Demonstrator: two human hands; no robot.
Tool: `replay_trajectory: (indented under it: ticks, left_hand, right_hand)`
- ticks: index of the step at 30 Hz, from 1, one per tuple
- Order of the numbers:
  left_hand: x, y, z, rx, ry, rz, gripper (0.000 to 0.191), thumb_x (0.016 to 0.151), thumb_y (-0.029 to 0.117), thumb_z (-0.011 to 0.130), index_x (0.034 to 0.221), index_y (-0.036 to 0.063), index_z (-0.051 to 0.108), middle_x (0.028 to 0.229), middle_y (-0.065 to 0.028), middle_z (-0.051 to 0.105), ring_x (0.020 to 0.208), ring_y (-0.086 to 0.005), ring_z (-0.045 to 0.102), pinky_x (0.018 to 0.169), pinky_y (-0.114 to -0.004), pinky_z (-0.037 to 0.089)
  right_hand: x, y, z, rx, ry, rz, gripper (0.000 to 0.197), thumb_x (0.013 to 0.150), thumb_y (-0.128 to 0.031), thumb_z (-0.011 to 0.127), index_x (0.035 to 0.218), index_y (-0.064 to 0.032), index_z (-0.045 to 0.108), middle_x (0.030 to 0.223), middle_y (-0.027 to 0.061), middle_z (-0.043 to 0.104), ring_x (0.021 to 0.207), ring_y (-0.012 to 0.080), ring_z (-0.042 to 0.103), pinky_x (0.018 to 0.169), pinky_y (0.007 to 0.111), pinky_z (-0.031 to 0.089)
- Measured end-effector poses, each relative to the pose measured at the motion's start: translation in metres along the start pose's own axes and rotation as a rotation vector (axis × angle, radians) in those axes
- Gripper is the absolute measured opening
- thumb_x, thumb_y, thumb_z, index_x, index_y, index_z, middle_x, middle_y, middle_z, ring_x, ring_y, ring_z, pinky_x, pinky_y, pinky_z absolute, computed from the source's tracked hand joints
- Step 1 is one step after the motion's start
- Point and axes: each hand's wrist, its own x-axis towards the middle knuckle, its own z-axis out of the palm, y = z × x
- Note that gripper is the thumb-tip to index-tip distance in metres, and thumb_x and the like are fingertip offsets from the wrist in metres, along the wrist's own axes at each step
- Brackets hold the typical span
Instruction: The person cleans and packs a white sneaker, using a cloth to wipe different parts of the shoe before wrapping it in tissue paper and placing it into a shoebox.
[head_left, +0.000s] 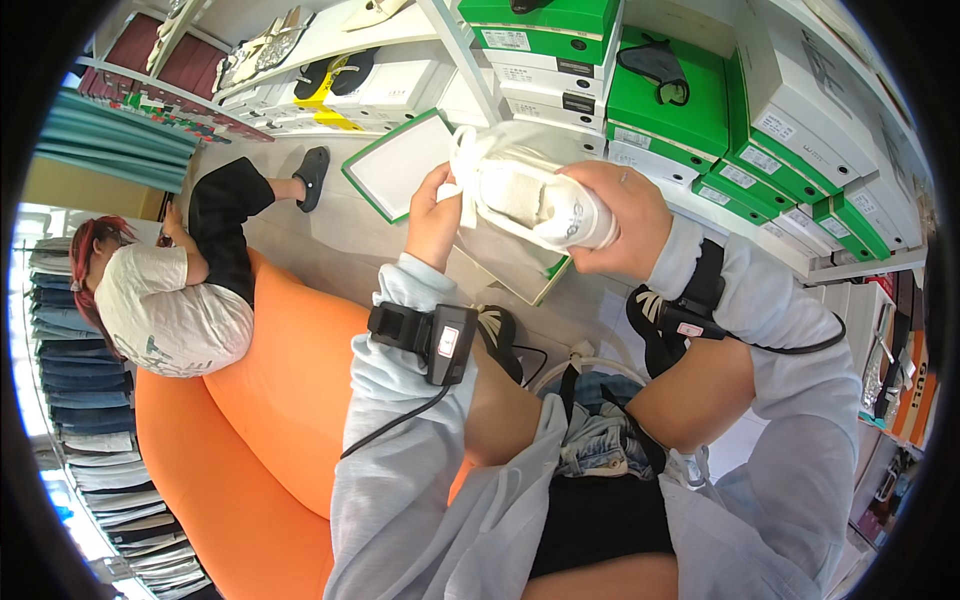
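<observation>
A white lace-up shoe (517, 191) is held up in front of me, its heel towards the right. My right hand (630, 217) grips the heel end, thumb below and fingers above. My left hand (435, 217) pinches the white laces (466, 176) at the shoe's left side, which are tied in a loop. Glare washes out part of the shoe's upper. Beneath and behind it on the floor lie a green-edged box lid (390, 169) with a white inside and an open shoebox (517, 270), partly hidden by the shoe and my left hand.
Green and white shoeboxes (667, 112) are stacked on shelving ahead and to the right. Another person (172, 300) sits on the orange sofa (300, 360) at left, a leg stretched towards the shelves. Folded clothes (82, 375) line the far left. A bag with a pale handle (592, 367) stands between my legs.
</observation>
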Motion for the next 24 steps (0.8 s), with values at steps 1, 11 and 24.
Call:
replay_trajectory:
  ticks: [1,11,24]
  left_hand:
    - [0.0,-0.001,-0.004,-0.019,-0.041,-0.094,0.021,0.077,0.009,0.043,0.094,-0.0005,0.049,0.082,-0.0021,0.052,0.075,-0.0066,0.046,0.064,-0.017,0.036]
    - [-0.002,0.008,-0.01,0.108,-0.236,-0.25,0.015,0.078,0.015,0.047,0.08,0.0019,0.053,0.066,0.0044,0.047,0.06,-0.0029,0.042,0.054,-0.015,0.034]
    - [-0.001,0.009,0.007,0.014,-0.018,-0.084,0.017,0.079,0.017,0.047,0.072,0.001,0.049,0.058,0.0044,0.043,0.051,-0.0021,0.034,0.046,-0.016,0.029]
  right_hand:
    - [-0.001,0.0,-0.001,0.0,-0.001,-0.001,0.054,0.049,-0.021,0.063,0.097,-0.0054,0.043,0.087,0.0131,0.05,0.08,0.0283,0.049,0.067,0.032,0.038]
    - [-0.014,0.001,0.007,-0.096,-0.186,-0.121,0.054,0.05,-0.025,0.062,0.096,-0.0047,0.044,0.081,0.0119,0.051,0.077,0.0285,0.05,0.065,0.034,0.039]
    - [0.004,0.001,0.023,-0.097,-0.154,0.193,0.053,0.053,-0.023,0.06,0.097,-0.0011,0.04,0.077,0.0179,0.051,0.068,0.0329,0.05,0.061,0.036,0.039]
